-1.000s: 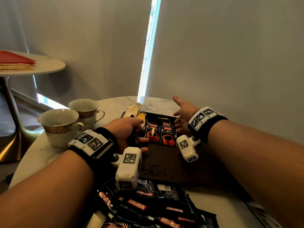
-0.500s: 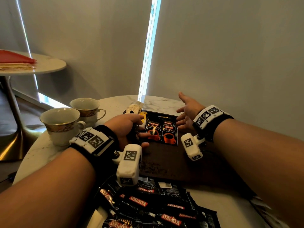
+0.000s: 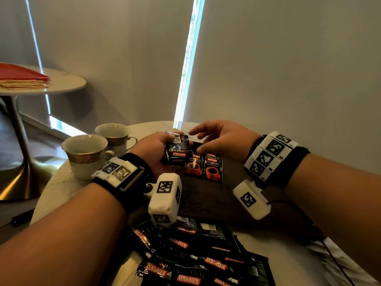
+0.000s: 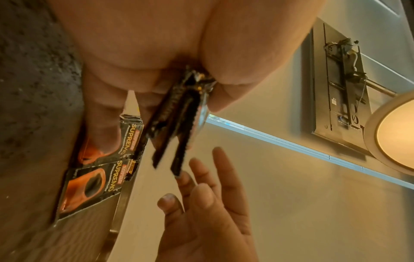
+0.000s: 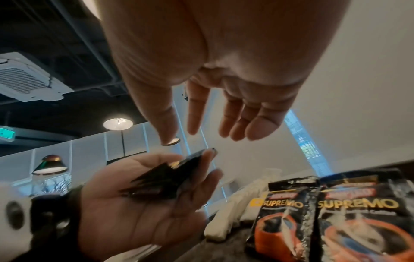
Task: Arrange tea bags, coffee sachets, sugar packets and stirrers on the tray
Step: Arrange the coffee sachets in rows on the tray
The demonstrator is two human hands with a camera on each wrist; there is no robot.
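My left hand [image 3: 160,148] is palm-up over the far left of the dark wooden tray [image 3: 206,201] and grips a few black Kopiko coffee sachets [image 3: 177,152] between thumb and fingers. They show edge-on in the left wrist view [image 4: 179,127]. My right hand [image 3: 194,141] is open just right of them, thumb and forefinger apart, touching nothing. Two coffee sachets [image 3: 206,167] lie flat side by side on the tray's far part, also seen in the right wrist view [image 5: 336,221]. White packets [image 5: 235,209] lie at the tray's far left.
A loose pile of more black sachets [image 3: 195,256] lies on the marble table in front of the tray. Two gold-rimmed teacups [image 3: 86,153] [image 3: 115,137] stand left of the tray. A second round table [image 3: 61,83] with red items stands at the far left.
My left hand has turned palm-up, so its sachets now show. My right hand has swung left from beyond the tray's right side to just beside them.
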